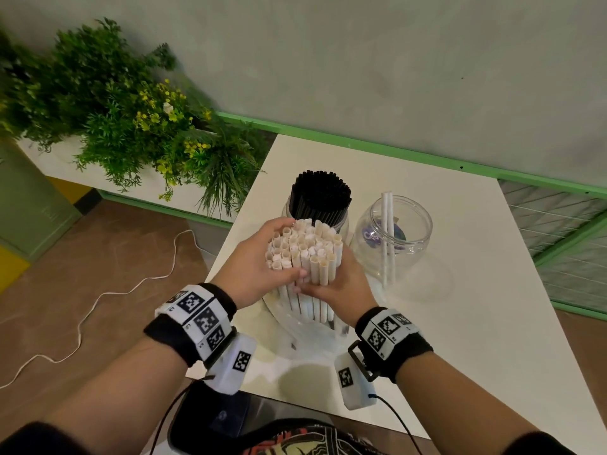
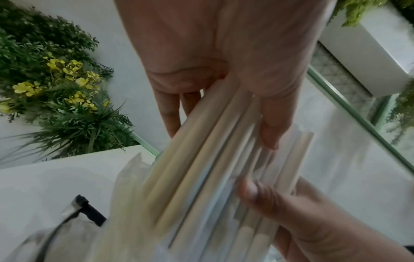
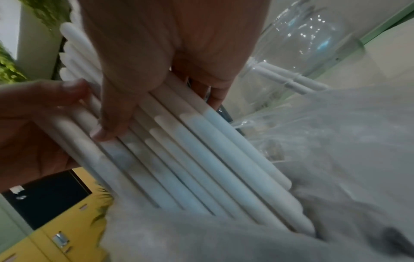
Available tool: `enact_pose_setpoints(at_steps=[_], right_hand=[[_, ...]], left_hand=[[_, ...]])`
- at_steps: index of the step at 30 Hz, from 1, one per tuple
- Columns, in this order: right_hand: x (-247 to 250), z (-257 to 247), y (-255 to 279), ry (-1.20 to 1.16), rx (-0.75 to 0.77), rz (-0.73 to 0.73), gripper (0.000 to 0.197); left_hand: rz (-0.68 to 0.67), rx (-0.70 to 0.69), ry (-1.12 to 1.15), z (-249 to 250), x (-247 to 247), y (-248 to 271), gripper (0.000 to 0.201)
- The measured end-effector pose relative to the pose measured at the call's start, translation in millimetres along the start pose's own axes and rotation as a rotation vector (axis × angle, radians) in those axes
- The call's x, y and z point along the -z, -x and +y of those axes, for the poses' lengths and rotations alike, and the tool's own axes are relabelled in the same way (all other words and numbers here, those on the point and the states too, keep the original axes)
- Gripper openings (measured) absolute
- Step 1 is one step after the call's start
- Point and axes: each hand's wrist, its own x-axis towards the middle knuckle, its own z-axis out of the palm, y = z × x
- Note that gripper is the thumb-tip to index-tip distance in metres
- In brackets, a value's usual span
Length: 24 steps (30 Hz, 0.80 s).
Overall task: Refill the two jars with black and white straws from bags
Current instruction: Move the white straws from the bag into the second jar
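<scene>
Head view is showing the left hand (image 1: 253,267) and the right hand (image 1: 341,287) wrapping around a thick bundle of white straws (image 1: 305,254) from opposite sides, fingers and thumbs curling against the bundle, so both hands are gripping it. The bundle is standing nearly upright between the palms, its open ends facing up above the fingers and its lower part reaching down into a clear plastic bag (image 1: 295,323) that is sitting on the worktop (image 1: 476,290) just below the wrists. Left wrist view is showing the left fingers (image 2: 170,113) lying along the straws (image 2: 201,168) with the right thumb (image 2: 253,191) pressing in from the other side; the picture is blurring. Right wrist view is showing the right thumb (image 3: 116,113) lying across the straws (image 3: 201,150), and the crumpled bag (image 3: 336,159) gathering around their lower ends.

The straws are looking like paper tubes, white to cream, packed tightly, some ends pinched flat. Just beyond the hands a jar (image 1: 341,224) is standing packed with black straws (image 1: 322,195). To the right of the hands, a clear glass jar (image 1: 394,238) is holding only two white straws (image 1: 387,234) that are leaning upright inside it.

The worktop is white, standing against a pale grey wall with a green rail (image 1: 394,151). Left of the hands, a white planter with greenery and yellow flowers (image 1: 131,126) is standing above a brown floor, where a white cable (image 1: 98,307) is trailing.
</scene>
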Motion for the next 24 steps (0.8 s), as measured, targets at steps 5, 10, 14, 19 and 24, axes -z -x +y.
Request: enact_pose_setpoints(at_steps=[5,10,14,19,24], right_hand=[[8,12,10,0.039,-0.101,-0.110,0.096],[21,-1,13,-0.047,-0.075,-0.134,0.096],[21,-19,12,-0.103,0.003,-0.128,0.079],[18,-17,10,0.090,0.071,-0.042,0.078],[32,-20,20,-0.007,-0.006,-0.085,0.054]], left_hand=[[-0.166,0.051,-0.063,8,-1,-5,0.109],[-0.243,-0.004,-0.155,23,-12,-14,0.112],[-0.224,-0.087,-0.284,30,-18,-18,0.107],[-0.176,-0.172,-0.435,29,-21,-20,0.083],[-0.113,-0.223,-0.445,19,-17,-21,0.058]])
